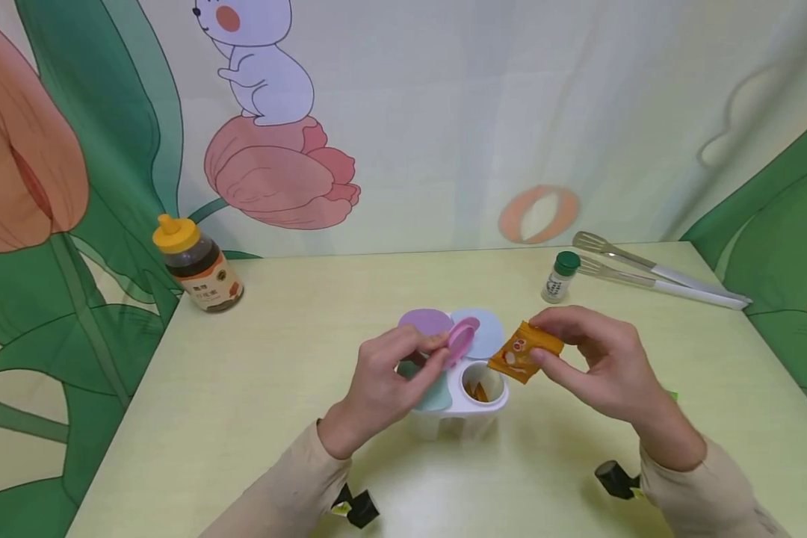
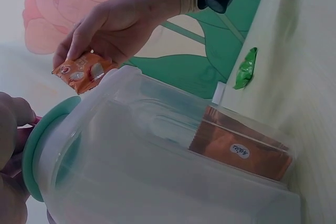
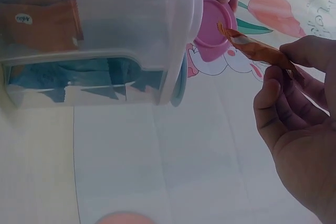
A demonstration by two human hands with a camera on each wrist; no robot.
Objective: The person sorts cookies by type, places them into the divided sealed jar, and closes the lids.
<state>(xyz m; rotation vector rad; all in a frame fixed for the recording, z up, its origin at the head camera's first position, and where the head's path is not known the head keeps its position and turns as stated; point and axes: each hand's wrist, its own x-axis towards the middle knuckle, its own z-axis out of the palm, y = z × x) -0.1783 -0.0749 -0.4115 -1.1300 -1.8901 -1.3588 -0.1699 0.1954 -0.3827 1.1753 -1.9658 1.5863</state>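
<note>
A clear storage box (image 2: 142, 145) with a white top and several round lids stands mid-table. My left hand (image 1: 393, 370) pinches its pink lid (image 1: 462, 340), which is tilted up from the round opening (image 1: 482, 382). Between thumb and fingers, my right hand (image 1: 601, 362) holds a small orange snack packet (image 1: 524, 353) just right of that opening. Through the box wall a brown packet (image 2: 239, 148) shows in one compartment, and blue packets (image 3: 89, 77) in another. The purple lid (image 1: 425, 321), blue lid (image 1: 480, 332) and green lid (image 1: 433, 392) lie down on the top.
A honey bottle (image 1: 202, 265) with a yellow cap stands at the back left. Back right are a green-capped shaker (image 1: 561, 278) and two metal whisk-like utensils (image 1: 659, 280). A green packet (image 2: 245, 68) lies on the table by my right arm.
</note>
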